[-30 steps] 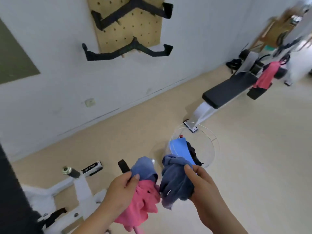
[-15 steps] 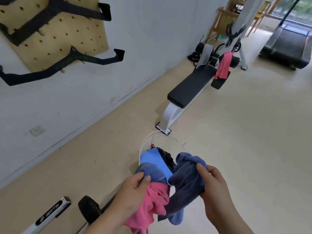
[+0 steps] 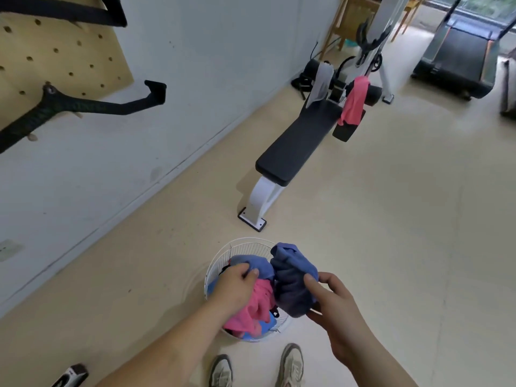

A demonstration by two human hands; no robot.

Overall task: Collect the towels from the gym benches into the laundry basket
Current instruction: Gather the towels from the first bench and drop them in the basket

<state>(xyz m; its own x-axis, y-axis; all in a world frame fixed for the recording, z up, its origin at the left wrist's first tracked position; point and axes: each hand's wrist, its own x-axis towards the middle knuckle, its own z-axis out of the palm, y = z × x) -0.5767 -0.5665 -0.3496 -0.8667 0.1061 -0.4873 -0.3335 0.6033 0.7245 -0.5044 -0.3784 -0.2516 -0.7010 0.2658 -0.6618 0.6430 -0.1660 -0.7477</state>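
Observation:
A white wire laundry basket (image 3: 237, 247) stands on the floor just in front of my feet. My left hand (image 3: 237, 287) grips a pink towel (image 3: 255, 311) and a light blue towel (image 3: 258, 265) over the basket's mouth. My right hand (image 3: 339, 308) holds a dark blue towel (image 3: 293, 280) above the basket's right side. Ahead, a black gym bench (image 3: 296, 146) carries a pink towel (image 3: 354, 100) and a grey towel (image 3: 321, 81) draped at its far end.
A white wall runs along the left with a wooden pegboard (image 3: 55, 51) and black handles (image 3: 83, 107). A treadmill (image 3: 460, 57) stands at the far right, wooden furniture (image 3: 351, 20) at the back. Part of a white machine (image 3: 71, 375) shows at the bottom left. Beige floor lies open to the right.
I have walked up to the basket, which now sits right at my feet. Both hands have lowered the towels over its opening. The bench is nearer.

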